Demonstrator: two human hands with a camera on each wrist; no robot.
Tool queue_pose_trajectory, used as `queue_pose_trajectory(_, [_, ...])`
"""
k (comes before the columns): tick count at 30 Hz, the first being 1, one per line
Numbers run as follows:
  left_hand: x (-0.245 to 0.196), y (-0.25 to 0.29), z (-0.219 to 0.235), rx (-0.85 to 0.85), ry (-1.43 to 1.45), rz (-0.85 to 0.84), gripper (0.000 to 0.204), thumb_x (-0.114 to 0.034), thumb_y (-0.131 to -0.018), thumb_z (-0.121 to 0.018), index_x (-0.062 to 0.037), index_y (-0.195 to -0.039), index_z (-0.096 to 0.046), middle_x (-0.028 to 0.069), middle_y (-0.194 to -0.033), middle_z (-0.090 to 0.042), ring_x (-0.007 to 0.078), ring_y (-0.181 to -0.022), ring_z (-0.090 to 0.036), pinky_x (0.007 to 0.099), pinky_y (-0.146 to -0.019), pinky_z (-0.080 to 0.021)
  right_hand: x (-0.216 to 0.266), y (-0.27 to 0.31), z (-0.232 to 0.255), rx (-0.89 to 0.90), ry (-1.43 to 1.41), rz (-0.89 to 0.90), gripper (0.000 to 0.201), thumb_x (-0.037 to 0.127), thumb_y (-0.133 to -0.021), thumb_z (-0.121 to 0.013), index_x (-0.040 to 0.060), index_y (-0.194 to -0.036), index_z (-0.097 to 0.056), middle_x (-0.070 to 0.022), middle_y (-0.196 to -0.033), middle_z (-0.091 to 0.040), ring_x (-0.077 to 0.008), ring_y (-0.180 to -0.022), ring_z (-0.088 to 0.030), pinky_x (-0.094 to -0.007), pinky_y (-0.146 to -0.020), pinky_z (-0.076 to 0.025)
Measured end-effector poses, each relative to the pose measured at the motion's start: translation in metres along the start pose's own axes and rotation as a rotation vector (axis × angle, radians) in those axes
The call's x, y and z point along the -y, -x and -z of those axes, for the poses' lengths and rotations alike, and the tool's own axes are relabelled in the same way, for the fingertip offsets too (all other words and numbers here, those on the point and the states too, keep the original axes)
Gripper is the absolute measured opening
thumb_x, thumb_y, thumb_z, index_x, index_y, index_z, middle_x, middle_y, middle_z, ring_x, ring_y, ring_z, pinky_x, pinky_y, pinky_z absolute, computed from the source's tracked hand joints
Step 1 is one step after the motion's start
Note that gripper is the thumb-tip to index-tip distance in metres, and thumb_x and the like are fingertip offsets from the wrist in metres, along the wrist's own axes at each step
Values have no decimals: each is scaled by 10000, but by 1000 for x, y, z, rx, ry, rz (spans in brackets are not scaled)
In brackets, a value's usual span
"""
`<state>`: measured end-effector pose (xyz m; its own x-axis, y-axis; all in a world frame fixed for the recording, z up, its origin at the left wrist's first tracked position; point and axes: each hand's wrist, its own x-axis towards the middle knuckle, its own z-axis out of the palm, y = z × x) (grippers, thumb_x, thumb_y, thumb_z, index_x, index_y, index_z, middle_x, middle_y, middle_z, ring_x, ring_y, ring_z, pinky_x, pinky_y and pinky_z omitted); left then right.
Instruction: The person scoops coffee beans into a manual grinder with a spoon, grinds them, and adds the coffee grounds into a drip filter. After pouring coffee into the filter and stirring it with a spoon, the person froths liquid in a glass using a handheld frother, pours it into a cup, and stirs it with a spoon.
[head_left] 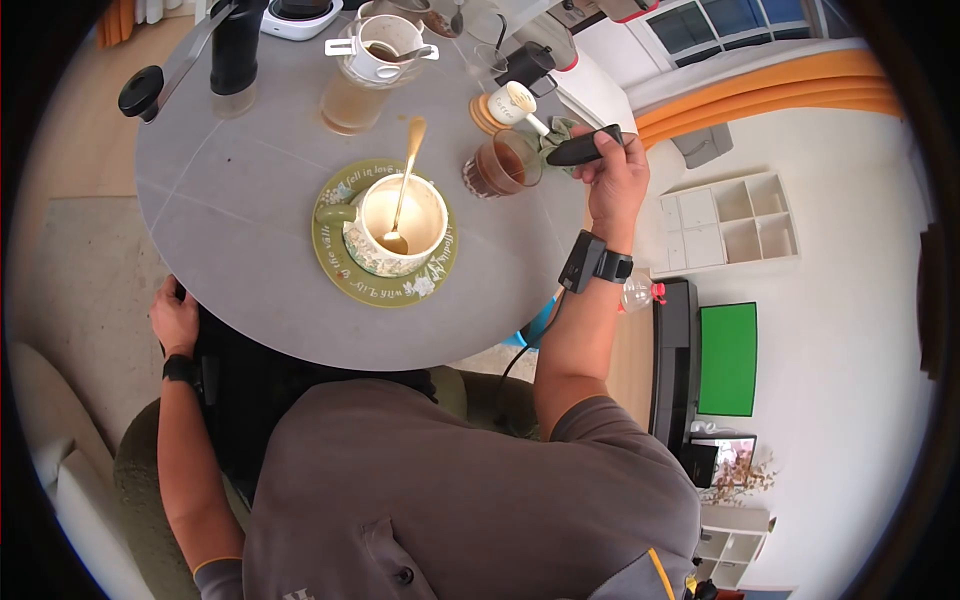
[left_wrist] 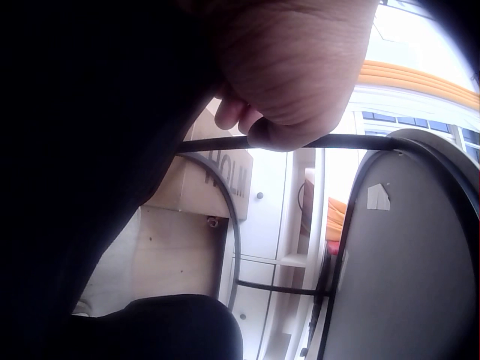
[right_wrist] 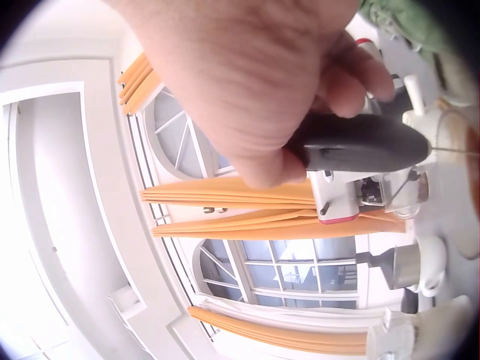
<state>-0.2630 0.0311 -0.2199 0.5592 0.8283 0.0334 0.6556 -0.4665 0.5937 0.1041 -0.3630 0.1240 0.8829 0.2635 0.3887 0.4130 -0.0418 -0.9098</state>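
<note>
My right hand (head_left: 615, 180) grips the black handle of a handheld milk frother (head_left: 583, 148). Its thin metal shaft runs toward a glass of brown liquid (head_left: 500, 165); in the right wrist view, the handle (right_wrist: 360, 142) lies level under the fingers. A green cloth (head_left: 556, 140) sits close behind the glass. Low beside the near-left table edge, my left hand (head_left: 177, 318) has loosely curled fingers. In the left wrist view, that hand overlaps a thin black bar (left_wrist: 349, 142) of the table's frame. A floral mug (head_left: 375, 262) holding a gold spoon (head_left: 405, 180) stands on a green saucer (head_left: 330, 262).
Toward the back of the grey table (head_left: 240, 210) are a glass server (head_left: 350, 110) under a white dripper (head_left: 375, 65), a black hand grinder (head_left: 233, 50) and a white scale (head_left: 298, 22). A white cup with a handle (head_left: 512, 103) and a black kettle (head_left: 527, 65) stand at back right.
</note>
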Motion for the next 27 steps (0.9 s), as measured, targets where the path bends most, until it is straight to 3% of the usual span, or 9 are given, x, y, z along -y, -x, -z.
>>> queue_pose_trajectory(3, [1, 1, 0, 5, 2, 9, 368, -358, -902, -689, -96, -1159, -690, 211, -1097, -710, 430, -1029, -664, 510, -866, -532, -4, 4, -8, 59, 8, 98, 165, 125, -908, -704, 38, -989, -589, -163, -948, -754, -109, -616, -597, -225, -531, -459])
queue_pose_trajectory(7, [10, -3, -6, 18, 15, 1, 377, -368, -902, -687, -109, -1176, -695, 211, -1102, -710, 432, -1037, -664, 513, -868, -532, -4, 4, -16, 84, 5, 98, 208, 113, -885, -721, 31, -1056, -637, -112, -967, -746, -99, -729, -618, -232, -578, -466])
queue_pose_trajectory(9, [13, -4, -8, 33, 0, 10, 377, -362, -903, -686, -116, -1187, -697, 213, -1102, -710, 433, -1038, -664, 512, -868, -533, -5, 4, -18, 182, -20, -14, 241, 123, -870, -730, 29, -1090, -698, -56, -965, -731, -95, -807, -616, -250, -663, -468])
queue_pose_trajectory(13, [14, -2, -8, 19, 1, 1, 365, -350, -902, -687, -122, -1186, -699, 214, -1100, -710, 433, -1039, -665, 512, -870, -535, -18, -1, -16, 218, -20, -23, 225, 110, -891, -690, -2, -1082, -726, -75, -959, -746, -121, -853, -645, -270, -742, -481])
queue_pose_trajectory(15, [14, -2, -8, 19, 7, 7, 360, -347, -900, -688, -119, -1178, -700, 211, -1101, -711, 433, -1038, -665, 511, -870, -535, -14, -2, -11, 193, 116, 40, 184, 161, -876, -716, 4, -963, -758, -24, -913, -717, -110, -827, -608, -268, -803, -458])
queue_pose_trajectory(21, [16, -4, -11, 12, -6, 9, 357, -343, -893, -687, -106, -1159, -700, 208, -1099, -712, 432, -1032, -667, 508, -868, -537, 1, 0, 3, 248, 189, 49, 209, 179, -891, -702, -6, -963, -767, -44, -894, -729, -115, -861, -614, -269, -851, -460])
queue_pose_trajectory(25, [14, -3, -8, 30, -30, 7, 358, -343, -887, -688, -106, -1155, -700, 211, -1085, -713, 432, -1029, -667, 507, -867, -535, -10, -5, -7, 50, 42, 112, 239, 219, -895, -713, -8, -942, -772, -39, -895, -727, -120, -834, -611, -263, -812, -469])
queue_pose_trajectory(27, [14, -2, -7, 20, -13, 13, 355, -342, -886, -688, -107, -1151, -700, 209, -1083, -714, 431, -1031, -666, 506, -866, -535, -12, -7, -5, -35, 331, 78, 267, 260, -898, -723, 0, -928, -777, -37, -876, -728, -108, -775, -606, -248, -728, -465])
